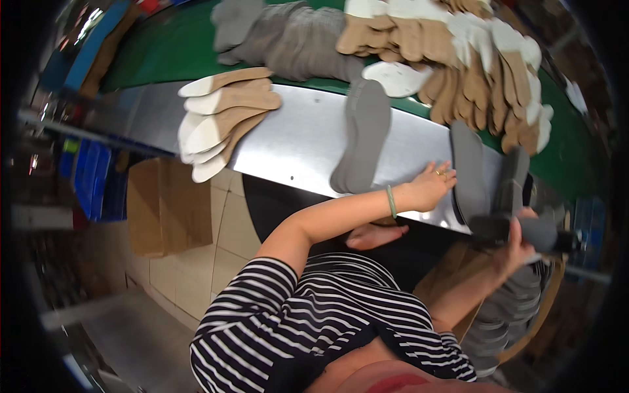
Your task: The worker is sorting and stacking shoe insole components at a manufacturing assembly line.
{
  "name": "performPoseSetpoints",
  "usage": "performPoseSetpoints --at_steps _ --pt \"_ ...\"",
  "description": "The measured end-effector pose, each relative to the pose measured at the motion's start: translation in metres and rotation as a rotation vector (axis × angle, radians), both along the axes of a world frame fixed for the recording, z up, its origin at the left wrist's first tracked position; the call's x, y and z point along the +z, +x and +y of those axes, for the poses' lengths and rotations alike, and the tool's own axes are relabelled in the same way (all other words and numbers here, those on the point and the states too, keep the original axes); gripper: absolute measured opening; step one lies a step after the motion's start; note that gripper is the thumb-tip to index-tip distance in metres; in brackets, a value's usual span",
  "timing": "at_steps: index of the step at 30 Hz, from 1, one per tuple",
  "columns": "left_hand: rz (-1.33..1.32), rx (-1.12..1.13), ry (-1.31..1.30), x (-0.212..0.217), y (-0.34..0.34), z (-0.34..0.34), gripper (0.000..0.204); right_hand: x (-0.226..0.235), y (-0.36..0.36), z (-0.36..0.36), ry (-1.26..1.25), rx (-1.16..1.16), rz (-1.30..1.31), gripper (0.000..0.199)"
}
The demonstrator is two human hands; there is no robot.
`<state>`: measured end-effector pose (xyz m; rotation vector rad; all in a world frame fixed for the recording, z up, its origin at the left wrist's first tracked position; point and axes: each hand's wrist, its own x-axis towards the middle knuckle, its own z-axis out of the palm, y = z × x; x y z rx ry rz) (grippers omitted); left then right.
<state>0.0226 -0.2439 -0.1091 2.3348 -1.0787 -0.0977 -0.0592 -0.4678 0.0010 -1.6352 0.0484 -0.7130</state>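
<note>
My left hand, with a ring and a green bangle, reaches over the metal work surface. Its fingers are stretched out beside a dark grey insole, and I cannot tell whether they touch it. At the right edge my right hand is closed, thumb up, around a grey piece that looks like an insole; it is partly hidden by the fingers. A dark upright grey piece stands just beyond that hand. Left of my left hand lies a small stack of grey insoles.
Tan-and-white insoles lie fanned on the left of the metal. Behind, a green surface carries grey insoles and tan-and-white ones. A cardboard box and blue bin stand left; a box of grey pieces sits lower right.
</note>
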Motion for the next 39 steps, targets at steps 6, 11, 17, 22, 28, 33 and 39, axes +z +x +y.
performPoseSetpoints --at_steps 6,11,17,22,28,33,39 --pt "-0.186 0.356 -0.383 0.067 0.050 0.131 0.045 0.010 0.003 0.013 0.046 0.286 0.055 0.045" --pt "-0.489 1.015 0.026 0.046 0.121 0.342 0.043 -0.042 0.045 0.095 0.198 0.663 0.378 0.053" --pt "-0.051 1.109 0.462 0.029 0.092 0.465 0.059 -0.145 0.051 0.112 -0.098 0.465 0.380 0.008" --pt "-0.653 1.072 0.430 0.064 0.085 0.426 0.069 -0.128 0.052 0.124 0.226 0.380 0.238 0.010" --pt "-0.524 1.017 -0.644 0.180 0.055 0.312 0.072 -0.130 0.050 0.119 0.182 0.387 0.265 0.012" --pt "0.310 0.600 -1.373 0.149 0.036 0.216 0.049 -0.073 0.050 0.121 0.144 0.397 0.340 0.015" --pt "1.121 0.367 -1.415 0.063 0.039 0.158 0.030 -0.026 0.068 0.133 0.030 0.480 0.346 0.025"
